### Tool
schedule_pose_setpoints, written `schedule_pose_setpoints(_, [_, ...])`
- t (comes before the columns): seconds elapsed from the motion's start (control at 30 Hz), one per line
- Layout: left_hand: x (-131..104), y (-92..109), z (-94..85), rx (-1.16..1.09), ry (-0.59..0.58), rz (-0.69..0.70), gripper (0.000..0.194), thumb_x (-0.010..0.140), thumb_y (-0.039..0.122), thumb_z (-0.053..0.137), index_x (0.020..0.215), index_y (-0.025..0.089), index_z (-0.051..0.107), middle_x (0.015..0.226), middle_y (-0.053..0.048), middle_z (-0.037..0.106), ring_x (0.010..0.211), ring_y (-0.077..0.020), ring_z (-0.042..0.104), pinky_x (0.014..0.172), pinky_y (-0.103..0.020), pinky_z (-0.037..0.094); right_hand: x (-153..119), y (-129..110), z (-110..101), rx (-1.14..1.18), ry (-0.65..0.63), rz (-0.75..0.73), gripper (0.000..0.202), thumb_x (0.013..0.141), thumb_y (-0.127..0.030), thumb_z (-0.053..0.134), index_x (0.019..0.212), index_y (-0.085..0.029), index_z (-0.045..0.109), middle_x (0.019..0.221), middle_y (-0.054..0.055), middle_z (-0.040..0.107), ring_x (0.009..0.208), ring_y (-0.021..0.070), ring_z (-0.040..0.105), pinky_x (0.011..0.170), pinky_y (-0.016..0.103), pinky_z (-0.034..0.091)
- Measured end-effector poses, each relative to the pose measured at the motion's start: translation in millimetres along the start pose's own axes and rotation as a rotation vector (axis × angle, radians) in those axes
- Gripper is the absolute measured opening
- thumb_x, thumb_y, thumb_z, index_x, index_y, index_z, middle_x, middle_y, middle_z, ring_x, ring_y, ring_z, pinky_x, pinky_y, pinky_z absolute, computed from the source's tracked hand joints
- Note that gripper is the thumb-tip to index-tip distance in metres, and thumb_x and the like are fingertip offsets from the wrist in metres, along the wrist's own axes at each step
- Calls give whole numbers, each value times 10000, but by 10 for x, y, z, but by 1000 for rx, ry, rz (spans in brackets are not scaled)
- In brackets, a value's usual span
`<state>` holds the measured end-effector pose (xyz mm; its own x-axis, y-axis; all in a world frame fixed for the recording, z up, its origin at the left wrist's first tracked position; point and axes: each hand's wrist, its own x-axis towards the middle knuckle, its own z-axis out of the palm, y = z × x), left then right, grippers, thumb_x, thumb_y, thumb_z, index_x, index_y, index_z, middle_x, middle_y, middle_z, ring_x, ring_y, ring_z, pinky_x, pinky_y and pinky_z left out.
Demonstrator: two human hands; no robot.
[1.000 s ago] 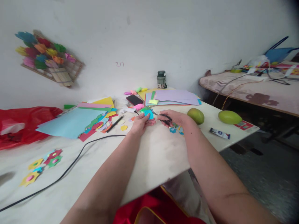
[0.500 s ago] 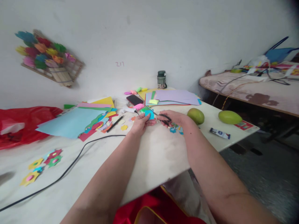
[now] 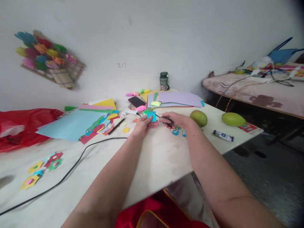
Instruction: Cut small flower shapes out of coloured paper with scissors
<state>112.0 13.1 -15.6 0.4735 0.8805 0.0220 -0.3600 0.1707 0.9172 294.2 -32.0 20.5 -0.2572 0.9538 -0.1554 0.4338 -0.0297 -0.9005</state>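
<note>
A small piece of blue paper (image 3: 151,116) is pinched in my left hand (image 3: 142,125), near the middle of the table. My right hand (image 3: 173,120) grips black-handled scissors (image 3: 168,119), whose blades point left toward the paper's upper edge. Whether the blades touch the paper is too small to tell. Blue cut paper pieces (image 3: 176,132) lie just below my right hand. A yellow paper cutout (image 3: 125,129) lies left of my left hand. Finished-looking paper flowers (image 3: 55,163) with coloured centres lie at the left.
A black cable (image 3: 78,161) crosses the white table (image 3: 156,158). Coloured sheets (image 3: 64,125), a pen (image 3: 116,126), a phone (image 3: 136,101) and a bottle (image 3: 164,81) lie or stand beyond. Two green fruits (image 3: 199,118) and a tube (image 3: 223,135) are at the right.
</note>
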Motion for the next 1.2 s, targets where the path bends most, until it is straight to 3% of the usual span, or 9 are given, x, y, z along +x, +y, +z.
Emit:
schedule_pose_setpoints(0.23, [-3, 1, -3, -4, 9, 2, 133, 805, 189, 618, 892, 87, 615, 701, -97, 699, 693, -214, 700, 618, -285, 579, 99, 109, -61, -5, -54, 6, 278, 827, -384, 455, 642, -179, 479, 477, 4, 533, 369, 86, 430, 377, 206, 328])
schedule_pose_setpoints(0.57, [-4, 3, -3, -21, 22, 8, 120, 804, 199, 618, 864, 96, 602, 752, -97, 699, 695, -206, 699, 607, -285, 582, -36, 44, -25, 48, -61, -72, 171, 777, -247, 436, 622, -182, 409, 463, -18, 490, 355, 71, 397, 358, 199, 250])
schedule_pose_setpoints(1.0, [-3, 2, -7, -12, 2, 21, 112, 788, 204, 641, 829, 110, 597, 673, -59, 667, 646, -176, 684, 617, -278, 581, -33, 26, -20, 92, -36, -9, 201, 762, -317, 552, 650, -184, 449, 457, -35, 479, 344, 67, 401, 315, 197, 224])
schedule_pose_setpoints(1.2, [6, 9, -8, -28, 46, 33, 102, 784, 188, 644, 807, 97, 605, 719, -75, 674, 676, -174, 684, 655, -291, 586, -85, -41, 8, 83, -23, 21, 187, 779, -305, 537, 658, -182, 464, 454, -32, 484, 336, 66, 392, 308, 198, 221])
